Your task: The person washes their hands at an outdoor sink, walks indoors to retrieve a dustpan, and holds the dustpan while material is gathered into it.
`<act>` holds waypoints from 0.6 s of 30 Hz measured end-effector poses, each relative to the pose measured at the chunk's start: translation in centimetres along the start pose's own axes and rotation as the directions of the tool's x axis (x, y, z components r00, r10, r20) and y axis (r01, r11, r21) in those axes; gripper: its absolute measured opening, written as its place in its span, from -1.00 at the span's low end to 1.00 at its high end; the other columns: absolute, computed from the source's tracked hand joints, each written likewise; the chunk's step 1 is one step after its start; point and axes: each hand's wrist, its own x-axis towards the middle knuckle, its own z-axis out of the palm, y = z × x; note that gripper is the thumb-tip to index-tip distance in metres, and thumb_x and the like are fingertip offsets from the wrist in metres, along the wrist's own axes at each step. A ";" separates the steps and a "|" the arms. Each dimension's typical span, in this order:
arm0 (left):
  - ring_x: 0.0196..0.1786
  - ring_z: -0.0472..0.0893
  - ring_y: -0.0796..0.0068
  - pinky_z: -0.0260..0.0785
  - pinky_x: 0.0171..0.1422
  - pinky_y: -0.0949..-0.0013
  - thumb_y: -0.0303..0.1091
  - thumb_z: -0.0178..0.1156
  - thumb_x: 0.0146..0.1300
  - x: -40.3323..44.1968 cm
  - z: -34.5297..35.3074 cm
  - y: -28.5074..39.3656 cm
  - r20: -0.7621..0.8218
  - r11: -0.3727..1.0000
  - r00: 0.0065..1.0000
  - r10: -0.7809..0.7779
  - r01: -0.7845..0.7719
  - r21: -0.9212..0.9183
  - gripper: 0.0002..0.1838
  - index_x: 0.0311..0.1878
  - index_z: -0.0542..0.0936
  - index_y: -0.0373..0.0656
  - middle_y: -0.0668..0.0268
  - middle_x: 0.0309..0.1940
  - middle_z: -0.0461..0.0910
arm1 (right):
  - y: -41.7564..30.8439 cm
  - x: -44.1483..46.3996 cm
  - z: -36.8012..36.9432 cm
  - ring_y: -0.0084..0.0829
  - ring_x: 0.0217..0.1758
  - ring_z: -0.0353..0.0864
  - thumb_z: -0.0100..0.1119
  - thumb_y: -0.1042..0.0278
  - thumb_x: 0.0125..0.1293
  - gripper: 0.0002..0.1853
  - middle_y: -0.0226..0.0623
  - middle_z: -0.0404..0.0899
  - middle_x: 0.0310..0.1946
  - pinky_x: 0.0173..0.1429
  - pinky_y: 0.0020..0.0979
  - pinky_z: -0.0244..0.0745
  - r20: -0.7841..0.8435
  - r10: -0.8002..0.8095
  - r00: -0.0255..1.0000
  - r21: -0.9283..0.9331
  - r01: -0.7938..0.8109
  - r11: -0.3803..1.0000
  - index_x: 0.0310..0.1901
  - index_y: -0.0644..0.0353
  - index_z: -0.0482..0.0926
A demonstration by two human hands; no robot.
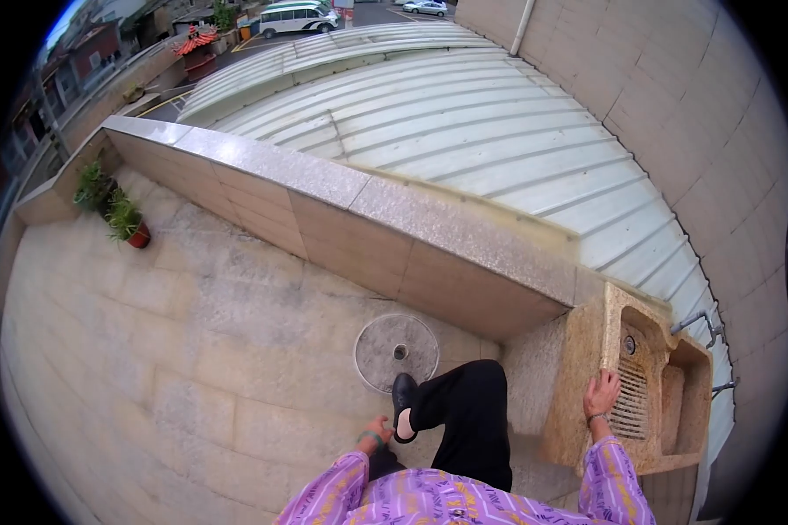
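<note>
My right hand (601, 395) rests on the near rim of a stone sink (576, 385), its fingers curled over the edge beside the ribbed washboard (630, 402). Low beside my raised foot is my left hand (380, 430), with fingers partly stretched toward the heel of a black shoe (404, 394). Whether the fingertips touch the shoe is too small to make out. The shoe is on my foot, and the bare heel shows above its back. A bracelet circles each wrist.
A round stone disc (385, 350) with a central hole lies by the shoe. A low tiled wall (350, 236) borders the terrace, with a ribbed metal roof (464, 131) beyond. Taps (705, 324) stand over the sink. Potted plants (127, 223) stand at far left.
</note>
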 end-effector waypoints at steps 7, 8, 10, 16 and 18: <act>-0.03 0.40 0.13 0.25 0.01 0.27 -0.28 0.13 -0.09 3.2 1.7 1.3 0.086 0.992 0.992 0.095 -0.101 0.079 -0.46 0.03 0.29 -0.13 -0.01 -0.13 0.40 | 0.3 0.1 0.2 -0.15 -0.16 0.25 0.00 0.36 -0.05 -0.71 -0.15 0.27 -0.26 -0.08 -0.24 0.17 -0.060 -0.061 0.996 0.093 0.067 0.993 -0.21 0.14 0.37; -0.03 0.40 0.13 0.25 0.01 0.27 -0.28 0.13 -0.09 3.5 1.9 1.8 0.088 0.991 0.991 0.101 -0.107 0.076 -0.46 0.03 0.29 -0.13 -0.01 -0.13 0.40 | 0.0 0.1 -0.2 -0.15 -0.16 0.25 0.00 0.36 -0.05 -0.71 -0.15 0.27 -0.26 -0.08 -0.24 0.17 -0.065 -0.061 0.996 0.088 0.066 0.994 -0.21 0.14 0.37; -0.01 0.39 0.15 0.24 0.03 0.27 -0.31 0.11 -0.08 3.8 2.2 2.5 0.125 0.990 0.986 0.114 -0.124 0.074 -0.48 0.03 0.29 -0.11 -0.01 -0.09 0.38 | -0.5 0.1 -0.5 -0.16 -0.15 0.25 0.00 0.38 -0.06 -0.72 -0.15 0.27 -0.27 -0.08 -0.24 0.17 -0.058 -0.057 0.997 0.130 0.064 0.989 -0.22 0.15 0.37; -0.05 0.42 0.15 0.25 0.01 0.26 -0.33 0.07 -0.09 5.7 3.4 3.1 0.229 0.999 0.972 0.041 -0.035 -0.032 -0.50 0.02 0.30 -0.13 0.03 -0.16 0.44 | -1.8 0.1 -1.4 -0.16 -0.14 0.24 0.02 0.41 -0.07 -0.73 -0.16 0.26 -0.29 -0.07 -0.26 0.16 -0.020 0.014 1.000 0.316 -0.007 0.949 -0.24 0.17 0.37; -0.08 0.43 0.12 0.26 -0.01 0.24 -0.31 0.06 -0.08 6.0 3.2 3.1 0.198 0.995 0.976 0.095 -0.099 0.012 -0.51 0.01 0.31 -0.09 0.04 -0.19 0.45 | -1.2 0.1 -0.8 -0.16 -0.14 0.24 0.02 0.41 -0.07 -0.73 -0.16 0.26 -0.29 -0.07 -0.25 0.16 -0.011 0.010 1.000 0.263 -0.007 0.965 -0.24 0.17 0.37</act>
